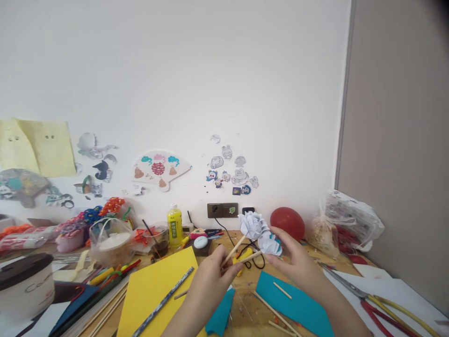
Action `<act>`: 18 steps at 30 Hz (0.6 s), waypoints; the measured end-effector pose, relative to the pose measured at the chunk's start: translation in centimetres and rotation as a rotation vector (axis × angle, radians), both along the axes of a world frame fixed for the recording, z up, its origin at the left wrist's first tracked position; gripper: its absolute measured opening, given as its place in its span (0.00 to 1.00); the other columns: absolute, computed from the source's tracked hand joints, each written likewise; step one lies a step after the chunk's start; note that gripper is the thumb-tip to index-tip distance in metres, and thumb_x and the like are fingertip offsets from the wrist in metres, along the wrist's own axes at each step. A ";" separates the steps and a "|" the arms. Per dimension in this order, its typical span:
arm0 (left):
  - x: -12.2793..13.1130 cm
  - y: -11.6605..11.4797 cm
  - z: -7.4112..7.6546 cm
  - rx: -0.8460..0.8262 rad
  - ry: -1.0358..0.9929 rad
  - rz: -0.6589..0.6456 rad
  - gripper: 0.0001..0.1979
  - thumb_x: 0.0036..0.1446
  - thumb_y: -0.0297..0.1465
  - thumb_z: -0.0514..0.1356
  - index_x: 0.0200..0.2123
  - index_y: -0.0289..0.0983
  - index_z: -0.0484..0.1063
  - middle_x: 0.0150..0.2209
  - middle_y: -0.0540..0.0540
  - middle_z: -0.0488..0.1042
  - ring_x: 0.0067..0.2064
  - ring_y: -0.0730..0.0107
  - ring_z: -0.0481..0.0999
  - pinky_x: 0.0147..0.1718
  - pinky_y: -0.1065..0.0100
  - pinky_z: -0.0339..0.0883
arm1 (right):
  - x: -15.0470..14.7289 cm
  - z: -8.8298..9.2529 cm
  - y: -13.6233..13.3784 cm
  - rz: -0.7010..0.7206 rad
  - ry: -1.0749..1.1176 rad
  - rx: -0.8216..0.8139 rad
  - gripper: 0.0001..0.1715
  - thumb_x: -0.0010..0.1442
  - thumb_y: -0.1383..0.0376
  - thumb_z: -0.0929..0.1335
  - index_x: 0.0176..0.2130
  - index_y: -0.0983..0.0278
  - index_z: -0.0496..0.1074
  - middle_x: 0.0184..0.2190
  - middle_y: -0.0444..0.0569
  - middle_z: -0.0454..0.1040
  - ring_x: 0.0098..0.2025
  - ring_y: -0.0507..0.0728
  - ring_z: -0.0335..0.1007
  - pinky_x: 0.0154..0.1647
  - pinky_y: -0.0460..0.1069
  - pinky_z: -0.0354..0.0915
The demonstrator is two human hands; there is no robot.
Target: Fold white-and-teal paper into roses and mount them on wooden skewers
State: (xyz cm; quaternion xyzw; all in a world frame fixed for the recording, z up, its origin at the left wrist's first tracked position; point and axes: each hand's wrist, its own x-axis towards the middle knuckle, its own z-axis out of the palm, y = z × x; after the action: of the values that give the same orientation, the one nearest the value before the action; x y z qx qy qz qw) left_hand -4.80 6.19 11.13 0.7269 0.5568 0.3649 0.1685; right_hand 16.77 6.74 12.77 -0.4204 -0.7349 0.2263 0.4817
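My left hand (213,276) is closed round two thin wooden sticks (234,250), each topped by a white paper flower. One white flower (253,224) stands higher, the other (271,242) lower with teal showing under it. My right hand (297,262) pinches the lower flower at its edge. Both hands are raised a little above the wooden table (245,285).
Yellow paper (154,290) with a dark ruler (164,299) lies at left, teal paper (298,304) with loose sticks at right. Scissors (354,288) and red-handled pliers lie far right. A yellow bottle (174,225), red balloon (287,222), cups, bags and craft clutter line the wall.
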 end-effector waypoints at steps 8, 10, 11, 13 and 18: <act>-0.1 -0.3 0.5 -0.032 0.076 0.063 0.16 0.54 0.41 0.54 0.23 0.42 0.50 0.21 0.56 0.61 0.24 0.70 0.63 0.22 0.71 0.47 | -0.3 0.3 0.0 -0.077 -0.173 0.048 0.27 0.55 0.58 0.66 0.53 0.62 0.65 0.55 0.54 0.66 0.57 0.63 0.61 0.54 0.56 0.62; 0.0 -0.6 0.7 -0.043 0.093 0.056 0.16 0.55 0.41 0.52 0.23 0.42 0.50 0.21 0.55 0.61 0.24 0.70 0.63 0.22 0.71 0.47 | -0.4 0.3 0.0 -0.077 -0.183 0.045 0.26 0.56 0.59 0.65 0.53 0.62 0.65 0.55 0.53 0.66 0.56 0.62 0.62 0.53 0.55 0.62; 0.0 -0.7 0.7 -0.050 0.100 0.050 0.15 0.56 0.41 0.51 0.23 0.42 0.50 0.22 0.55 0.62 0.24 0.69 0.64 0.23 0.71 0.47 | -0.4 0.3 0.0 -0.077 -0.182 0.044 0.26 0.55 0.60 0.65 0.53 0.62 0.65 0.54 0.53 0.67 0.55 0.62 0.63 0.52 0.55 0.63; 0.1 -0.7 0.6 -0.066 0.112 0.039 0.15 0.59 0.41 0.47 0.24 0.42 0.51 0.22 0.54 0.63 0.25 0.68 0.65 0.23 0.70 0.48 | -0.3 0.2 0.2 -0.077 -0.172 0.038 0.25 0.55 0.61 0.65 0.52 0.63 0.66 0.53 0.53 0.67 0.54 0.61 0.64 0.51 0.54 0.64; 0.1 -0.3 0.5 -0.153 0.135 0.005 0.15 0.63 0.40 0.38 0.27 0.42 0.53 0.19 0.55 0.64 0.20 0.70 0.67 0.21 0.71 0.53 | 0.8 0.0 1.1 -0.050 -0.134 -0.112 0.28 0.52 0.62 0.66 0.53 0.62 0.67 0.54 0.52 0.68 0.54 0.61 0.65 0.52 0.53 0.63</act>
State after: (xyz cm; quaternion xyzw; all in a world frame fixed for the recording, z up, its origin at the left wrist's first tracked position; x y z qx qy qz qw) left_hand -4.71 5.86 11.63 0.7335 0.5949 0.2720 0.1846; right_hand 17.56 7.81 12.78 -0.4789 -0.7409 0.2264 0.4128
